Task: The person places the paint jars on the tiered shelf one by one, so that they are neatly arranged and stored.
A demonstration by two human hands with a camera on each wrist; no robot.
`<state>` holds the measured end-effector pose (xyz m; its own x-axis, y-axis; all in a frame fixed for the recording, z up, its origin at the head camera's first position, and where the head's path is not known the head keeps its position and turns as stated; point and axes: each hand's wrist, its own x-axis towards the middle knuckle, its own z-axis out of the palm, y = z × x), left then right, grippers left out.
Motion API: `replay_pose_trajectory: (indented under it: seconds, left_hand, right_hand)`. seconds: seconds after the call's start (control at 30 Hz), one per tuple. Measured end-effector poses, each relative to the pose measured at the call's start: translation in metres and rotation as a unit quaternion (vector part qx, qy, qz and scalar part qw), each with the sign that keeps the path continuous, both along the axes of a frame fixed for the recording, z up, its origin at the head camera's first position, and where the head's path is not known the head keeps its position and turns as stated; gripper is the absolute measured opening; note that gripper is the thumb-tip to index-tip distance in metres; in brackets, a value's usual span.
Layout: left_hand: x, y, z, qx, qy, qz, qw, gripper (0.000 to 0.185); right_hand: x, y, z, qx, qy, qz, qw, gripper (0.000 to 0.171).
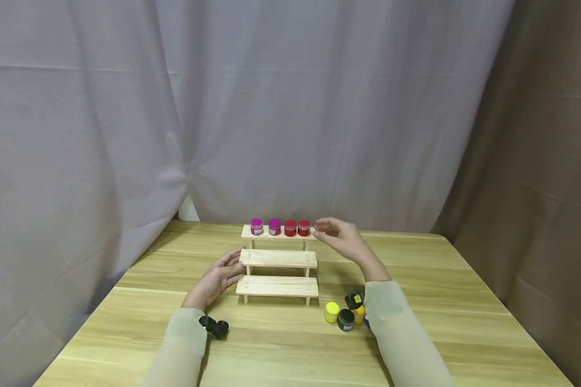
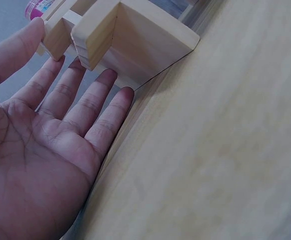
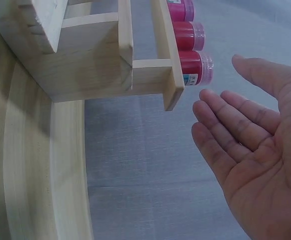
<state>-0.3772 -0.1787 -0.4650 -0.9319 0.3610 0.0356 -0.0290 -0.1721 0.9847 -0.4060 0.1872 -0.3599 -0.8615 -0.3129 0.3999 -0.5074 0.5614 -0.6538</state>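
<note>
Head view: at lower centre, the wooden stand (image 1: pixel 278 258) bears 4 jars (image 1: pixel 274 228) along its top; the right hand (image 1: pixel 344 241), loosely spread and gripping nothing, could topple the red end jar (image 1: pixel 304 228) by brushing it.

Left wrist view: at left, the left hand (image 2: pixel 53 142), fingers straight, holds nothing; pushing could skew the stand.

Right wrist view: upper centre, the end jar risks falling if bumped.

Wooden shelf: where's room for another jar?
The pale wooden shelf's middle and bottom steps are bare, like the wooden table between the black wrist device and round yellow jar. The top step is crowded with two magenta jars and two red jars; black and orange jars cluster by the right sleeve.
</note>
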Motion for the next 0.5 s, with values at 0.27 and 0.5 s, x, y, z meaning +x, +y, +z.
replay_pose_trajectory:
  seconds: [0.27,0.5]
  left_hand:
    - [0.001,-0.004,0.002,0.001,-0.001,0.003,1.0,0.067]
    - [0.002,-0.007,0.001,0.002,0.001,-0.003,1.0,0.066]
  right_hand:
    - [0.008,0.0,0.006,0.009,0.006,0.01,1.0,0.037]
    - [0.013,0.003,0.007,0.014,0.007,0.02,1.0,0.034]
